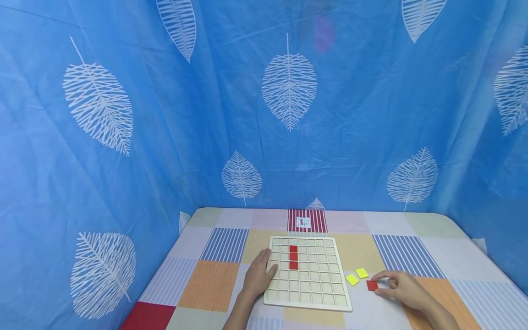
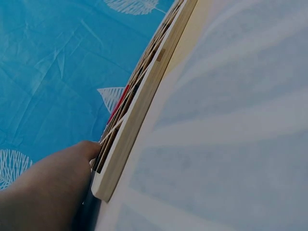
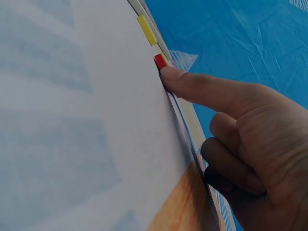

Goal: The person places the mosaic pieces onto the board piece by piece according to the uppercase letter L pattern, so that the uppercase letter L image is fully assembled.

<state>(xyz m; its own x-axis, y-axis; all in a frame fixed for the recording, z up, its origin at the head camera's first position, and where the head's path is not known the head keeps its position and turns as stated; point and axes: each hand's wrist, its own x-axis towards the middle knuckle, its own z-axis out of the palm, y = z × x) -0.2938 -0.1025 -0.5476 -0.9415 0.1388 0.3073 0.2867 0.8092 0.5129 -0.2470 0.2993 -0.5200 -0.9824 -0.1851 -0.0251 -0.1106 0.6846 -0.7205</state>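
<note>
- Right hand pinches a red tile, right of the board.
- Left hand rests at the board's edge, fingers loose.
- Done: three red tiles seated (a tidy column).
- Off-board: the pinched one, two yellow tiles.

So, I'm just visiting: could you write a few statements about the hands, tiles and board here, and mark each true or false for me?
1. The left hand touches the left edge of the board. True.
2. The three red tiles in the board form a left-to-right row. False: they form a column, one behind another.
3. The right hand touches a loose red tile. True.
4. Both yellow tiles are in the board. False: they lie on the patchwork cloth, to its right.
5. The blue backdrop carries white leaf shapes. True.
</note>
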